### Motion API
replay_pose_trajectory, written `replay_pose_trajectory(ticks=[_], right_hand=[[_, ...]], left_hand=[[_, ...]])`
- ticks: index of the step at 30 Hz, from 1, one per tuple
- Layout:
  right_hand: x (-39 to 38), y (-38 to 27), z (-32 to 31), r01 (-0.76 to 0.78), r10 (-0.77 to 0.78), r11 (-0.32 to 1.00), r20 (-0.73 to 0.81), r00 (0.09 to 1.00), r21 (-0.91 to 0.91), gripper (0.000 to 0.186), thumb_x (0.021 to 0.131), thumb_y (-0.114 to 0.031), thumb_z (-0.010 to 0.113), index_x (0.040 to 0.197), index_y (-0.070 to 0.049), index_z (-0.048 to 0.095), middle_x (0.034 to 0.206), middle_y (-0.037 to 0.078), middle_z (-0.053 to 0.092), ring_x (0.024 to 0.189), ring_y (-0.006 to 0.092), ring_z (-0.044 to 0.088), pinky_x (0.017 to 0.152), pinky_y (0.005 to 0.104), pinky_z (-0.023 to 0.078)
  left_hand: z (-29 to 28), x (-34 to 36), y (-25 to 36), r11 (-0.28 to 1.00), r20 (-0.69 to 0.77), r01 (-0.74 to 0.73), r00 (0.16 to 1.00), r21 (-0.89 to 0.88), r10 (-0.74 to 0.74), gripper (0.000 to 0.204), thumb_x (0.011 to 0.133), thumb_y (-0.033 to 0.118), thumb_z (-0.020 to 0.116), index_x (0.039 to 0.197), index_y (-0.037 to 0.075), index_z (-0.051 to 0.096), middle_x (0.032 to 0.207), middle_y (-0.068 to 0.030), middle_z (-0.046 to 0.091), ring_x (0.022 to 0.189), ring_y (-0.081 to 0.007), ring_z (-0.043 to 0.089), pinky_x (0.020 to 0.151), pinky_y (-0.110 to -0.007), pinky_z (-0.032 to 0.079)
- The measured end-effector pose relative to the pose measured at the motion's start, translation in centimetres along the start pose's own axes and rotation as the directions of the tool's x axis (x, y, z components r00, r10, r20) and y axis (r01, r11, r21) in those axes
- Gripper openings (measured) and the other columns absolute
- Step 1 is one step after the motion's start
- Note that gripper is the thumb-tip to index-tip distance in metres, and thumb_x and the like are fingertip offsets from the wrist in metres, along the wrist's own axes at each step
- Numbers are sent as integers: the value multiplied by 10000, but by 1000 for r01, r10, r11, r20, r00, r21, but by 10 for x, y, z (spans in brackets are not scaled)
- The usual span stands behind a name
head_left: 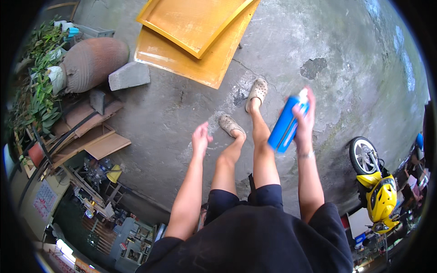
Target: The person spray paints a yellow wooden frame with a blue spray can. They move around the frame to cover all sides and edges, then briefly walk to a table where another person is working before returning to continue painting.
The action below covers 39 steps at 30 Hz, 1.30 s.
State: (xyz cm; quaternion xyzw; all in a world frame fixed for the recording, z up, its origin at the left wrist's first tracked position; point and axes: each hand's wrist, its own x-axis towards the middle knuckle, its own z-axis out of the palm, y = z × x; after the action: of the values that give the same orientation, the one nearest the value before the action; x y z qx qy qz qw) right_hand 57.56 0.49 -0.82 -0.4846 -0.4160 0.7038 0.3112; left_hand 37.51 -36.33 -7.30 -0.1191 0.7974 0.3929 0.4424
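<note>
Bare hands: two, left hand and right hand
Blue canister: one
Wristband: one
Beige clogs: two, one pair
Yellow wooden panels: two
Large clay jar: one
Large pale block: one
Yellow motorcycle: one

Place: you stand in a yard, home or workshop undetermined. Evidence, by position: weathered concrete ground at your feet; large clay jar and leafy plants, upper left; loose wooden boards, left; cluttered grey shelving, lower left; yellow motorcycle, parked lower right.
</note>
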Motion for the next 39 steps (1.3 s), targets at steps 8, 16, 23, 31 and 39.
replay_pose_trajectory(ticks=[8, 16, 23, 31, 39], right_hand=[[-47, -8, -2, 78, 58, 923, -336, 940, 377, 688, 957, -368, 688, 1517, -112, 381, 1187, 178, 660, 979, 283, 691, 840, 440, 611], [17, -35, -12, 171, -84, 979, -557, 826, 107, 816, 930, -130, 737, 1601, -171, 274, 1314, 204, 585, 999, 314, 701, 842, 418, 610], [53, -19, 49, 336, -353, 820, 53, 934, -463, 769, 832, -186, 858, 1490, -83, 474, 1450, 159, 551, 1272, 269, 577, 1089, 393, 460], [138, -7, 79, 491, -639, 697, -141, 757, -522, 664, 864, -265, 865, 1410, -77, 536, 1166, 95, 640, 907, 161, 668, 816, 304, 560], [54, 72, 132, 455, -481, 794, 42, 876, -402, 680, 804, -243, 873, 1389, -100, 557, 1205, 174, 656, 1013, 288, 700, 866, 385, 571]], left_hand=[[-66, -117, -80, 861, -71, 277, 959, 427, -273, 315, 1067, 149, 558, 1367, 83, 625, 1045, -66, 690, 838, -139, 669, 724, -294, 556], [0, -159, -46, 687, -84, 281, 948, 670, -306, 1138, 789, 609, 806, 1578, 5, 250, 1520, -307, 458, 1399, -437, 489, 1142, -485, 421], [31, -165, -23, 311, -209, 395, 845, 864, -493, 1425, 639, 644, 888, 1628, 93, 22, 1462, -344, 462, 1248, -489, 592, 1059, -507, 500], [14, -136, -47, 242, -243, 364, 877, 899, -415, 1210, 668, 550, 906, 1532, 71, 207, 1343, -315, 532, 1150, -456, 651, 987, -511, 541], [5, -136, -56, 232, -225, 328, 897, 916, -380, 1166, 676, 543, 904, 1518, 100, 230, 1347, -317, 532, 1148, -464, 647, 973, -520, 543]])
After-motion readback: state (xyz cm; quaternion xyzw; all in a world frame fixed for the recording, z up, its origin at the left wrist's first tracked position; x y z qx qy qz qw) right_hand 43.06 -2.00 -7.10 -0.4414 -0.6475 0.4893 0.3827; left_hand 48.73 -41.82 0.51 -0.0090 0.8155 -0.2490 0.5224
